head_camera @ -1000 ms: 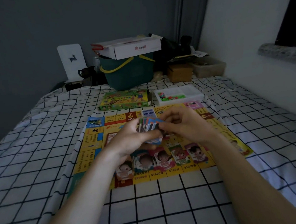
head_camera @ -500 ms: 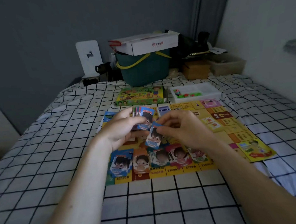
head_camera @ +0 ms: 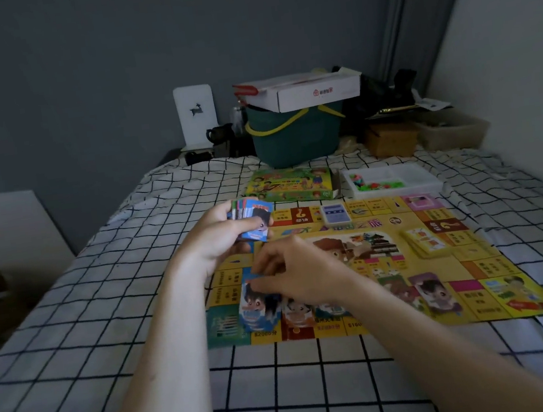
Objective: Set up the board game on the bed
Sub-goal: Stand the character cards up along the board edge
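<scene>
Now the card that half a second ago hung pinched between both hands, just under the fanned stack, has come down to the near-left corner of the game board (head_camera: 367, 262): the right hand (head_camera: 293, 275) presses or pinches its top edge with curled fingers as the blue character card (head_camera: 259, 307) settles onto the end of the bottom row. It lies just beside an orange card (head_camera: 298, 313), and further along the same row another card (head_camera: 435, 293) shows past the wrist; the ones between are hidden by the forearm. The left hand (head_camera: 222, 238) has lifted slightly and grips the remaining stack of cards (head_camera: 252, 217), fanned, above the board's left edge.

So the dealing of character cards along the near edge looks about filled out, and the stack in hand suggests more spaces remain to be covered.

Further out on the board sit a blue deck (head_camera: 333, 215) near the far edge and a yellow deck (head_camera: 427, 242) toward the right. Beyond the board, on the checked bed (head_camera: 73, 335), lie the game box (head_camera: 290, 186) and a white tray of pieces (head_camera: 391, 179).
</scene>
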